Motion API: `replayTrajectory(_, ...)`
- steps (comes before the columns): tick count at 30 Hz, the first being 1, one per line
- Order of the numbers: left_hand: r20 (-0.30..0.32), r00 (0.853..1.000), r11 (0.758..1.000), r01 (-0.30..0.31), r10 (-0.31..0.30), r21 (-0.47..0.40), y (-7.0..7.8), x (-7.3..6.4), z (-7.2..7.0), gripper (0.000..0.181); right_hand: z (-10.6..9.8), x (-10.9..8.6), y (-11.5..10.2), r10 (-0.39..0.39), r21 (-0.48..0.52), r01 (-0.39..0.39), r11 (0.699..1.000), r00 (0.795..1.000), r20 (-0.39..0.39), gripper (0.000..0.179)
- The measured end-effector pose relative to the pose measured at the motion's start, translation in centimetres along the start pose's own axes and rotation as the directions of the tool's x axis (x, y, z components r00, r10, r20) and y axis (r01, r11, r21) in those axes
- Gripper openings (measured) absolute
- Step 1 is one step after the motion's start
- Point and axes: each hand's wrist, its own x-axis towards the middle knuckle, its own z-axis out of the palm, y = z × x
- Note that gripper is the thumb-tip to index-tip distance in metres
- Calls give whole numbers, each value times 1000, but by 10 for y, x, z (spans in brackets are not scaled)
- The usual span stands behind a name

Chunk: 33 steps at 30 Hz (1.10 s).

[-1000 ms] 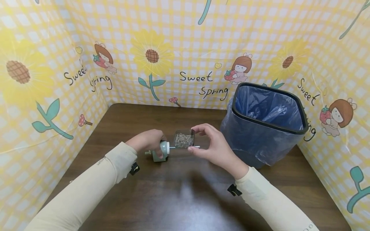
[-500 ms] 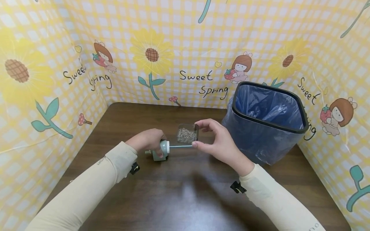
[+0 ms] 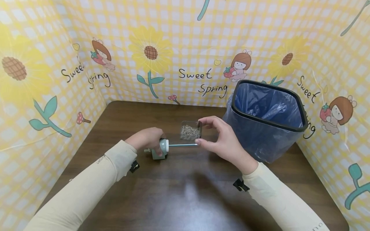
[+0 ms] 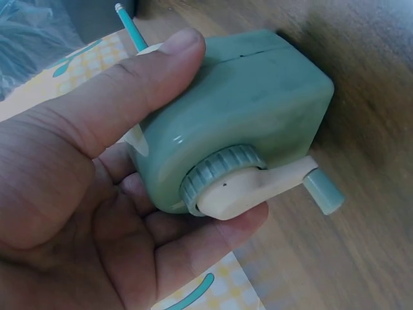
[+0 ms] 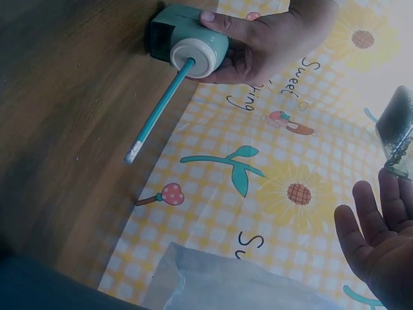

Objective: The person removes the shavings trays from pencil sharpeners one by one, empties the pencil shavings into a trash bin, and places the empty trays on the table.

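Clear tray (image 5: 395, 119) and right hand (image 3: 226, 144): both have moved together to the person's right since a second ago, away from the sharpener (image 4: 251, 110) and nearer the bin (image 3: 303, 112); left hand (image 3: 148, 138) and sharpener have stayed almost where they were.
Sleeves: pale, reaching in from the lower corners, left sleeve (image 3: 92, 179) and right sleeve (image 3: 283, 195), each with a black clip (image 3: 134, 166) by the wrist.
Left hand's grip: grasping the sharpener, thumb laid over its top, other fingers round the far side and beneath.
Sharpener: green, on the table (image 3: 173, 186), left of the tray; its crank (image 4: 258, 190), pale with a green knob, points away from the pencil (image 5: 158, 113).
Pencil: blue-green, its tip end hidden inside the sharpener's white front, the eraser end free and reaching toward the right hand without touching it.
Right hand's grip: pinching the tray by its right side, thumb at the near corner, a finger at the far one.
Tray: held up off the table, just beyond the pencil, with fine shavings (image 3: 189, 132) in it.
Bin: dark rim, bluish plastic liner (image 3: 260, 141), at the far right beyond the right hand.
Cloth (image 3: 179, 41): yellow check with sunflowers and "Sweet Spring" lettering, behind everything.
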Motion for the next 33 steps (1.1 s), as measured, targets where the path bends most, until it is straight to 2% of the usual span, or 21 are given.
replayTrajectory(13, 18, 1000, 995, 4, -6, 96, 7, 2, -3, 54, -16, 2, 0, -4, -38, 3, 999, 999, -42, 56)
replayTrajectory(19, 13, 1000, 996, 23, -24, 81, 6, 3, -2, 53, -20, 3, -1, -12, -37, 10, 999, 999, -45, 56)
replayTrajectory(33, 12, 1000, 996, -2, 1, 89, 8, -1, -2, 43, -27, 8, -9, -5, -50, 4, 999, 999, -37, 56)
